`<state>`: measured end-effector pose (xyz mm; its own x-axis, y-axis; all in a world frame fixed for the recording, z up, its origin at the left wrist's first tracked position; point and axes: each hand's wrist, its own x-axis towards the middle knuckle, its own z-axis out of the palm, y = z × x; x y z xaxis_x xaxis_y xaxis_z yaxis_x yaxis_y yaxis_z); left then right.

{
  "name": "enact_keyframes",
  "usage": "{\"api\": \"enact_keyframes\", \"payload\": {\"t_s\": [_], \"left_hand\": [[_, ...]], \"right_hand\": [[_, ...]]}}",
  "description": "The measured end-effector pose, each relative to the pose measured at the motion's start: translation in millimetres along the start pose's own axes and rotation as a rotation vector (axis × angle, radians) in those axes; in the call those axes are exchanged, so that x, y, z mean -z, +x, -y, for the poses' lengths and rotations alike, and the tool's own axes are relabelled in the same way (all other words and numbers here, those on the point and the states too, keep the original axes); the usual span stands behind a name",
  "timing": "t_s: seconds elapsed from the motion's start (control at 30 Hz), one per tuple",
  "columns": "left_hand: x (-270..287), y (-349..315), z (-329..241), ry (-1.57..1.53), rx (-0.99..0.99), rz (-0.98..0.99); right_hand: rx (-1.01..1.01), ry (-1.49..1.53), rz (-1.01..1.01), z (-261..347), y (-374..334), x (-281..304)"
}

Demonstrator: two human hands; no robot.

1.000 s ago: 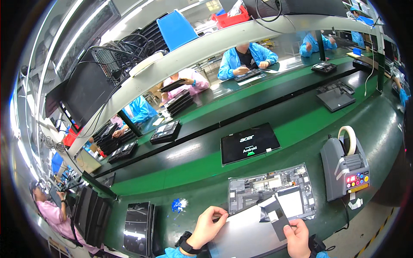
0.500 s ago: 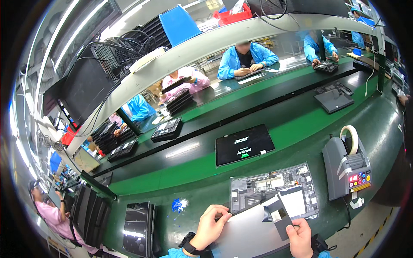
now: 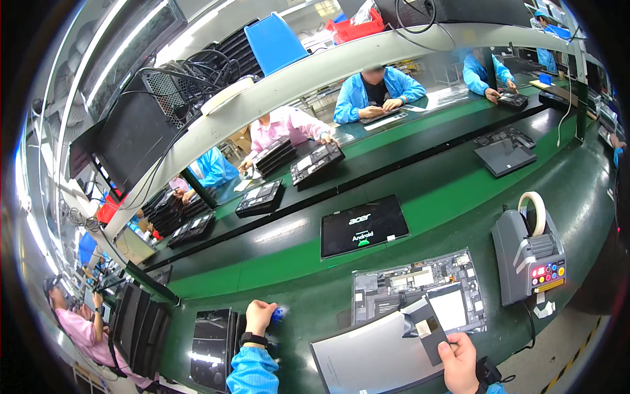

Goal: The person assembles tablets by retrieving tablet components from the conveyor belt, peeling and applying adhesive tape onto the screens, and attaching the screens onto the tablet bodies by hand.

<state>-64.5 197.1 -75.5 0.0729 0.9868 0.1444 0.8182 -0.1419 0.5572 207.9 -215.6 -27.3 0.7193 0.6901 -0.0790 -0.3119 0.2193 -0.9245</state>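
My left hand (image 3: 260,316) is over a small heap of blue bits (image 3: 279,315) on the bench, its thumb and fingers pinched together. Whatever lies between the fingertips is too small to make out. With my right hand (image 3: 459,364) I grip the right side of a silver-grey panel (image 3: 371,351), thumb on the dark strip (image 3: 432,338) there. The panel is tilted, its upper edge over the lower part of an opened device base (image 3: 420,282) with exposed boards and a pale rectangular block.
A grey tape dispenser (image 3: 528,262) stands at the right. Glossy black screens (image 3: 211,348) are stacked at the left, beside dark panels (image 3: 134,328). A lit tablet screen (image 3: 363,226) lies on the green conveyor (image 3: 262,262). Co-workers sit across, behind a shelf beam (image 3: 282,72).
My left hand has let go of the panel and moved left to the blue bits. The right hand stays put. The lit screen shifted slightly left; a pink-sleeved co-worker set down a device base.
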Motion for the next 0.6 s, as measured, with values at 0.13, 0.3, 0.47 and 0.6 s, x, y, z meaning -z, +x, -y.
{"api": "enact_keyframes", "payload": {"t_s": [0.13,0.3,0.47,0.6], "left_hand": [[1,0,-6,-0.174,0.076,0.098],[7,-6,15,-0.315,0.094,0.075],[37,-66,-43,-0.382,-0.215,0.009],[87,-143,-98,-0.292,-0.293,0.579]], "right_hand": [[0.022,0.020,0.015,0,1,2],[0.004,0.023,0.047,3,1,-2],[0.019,-0.026,0.028,17,0,2],[-0.186,0.269,0.131,20,2,6]]}}
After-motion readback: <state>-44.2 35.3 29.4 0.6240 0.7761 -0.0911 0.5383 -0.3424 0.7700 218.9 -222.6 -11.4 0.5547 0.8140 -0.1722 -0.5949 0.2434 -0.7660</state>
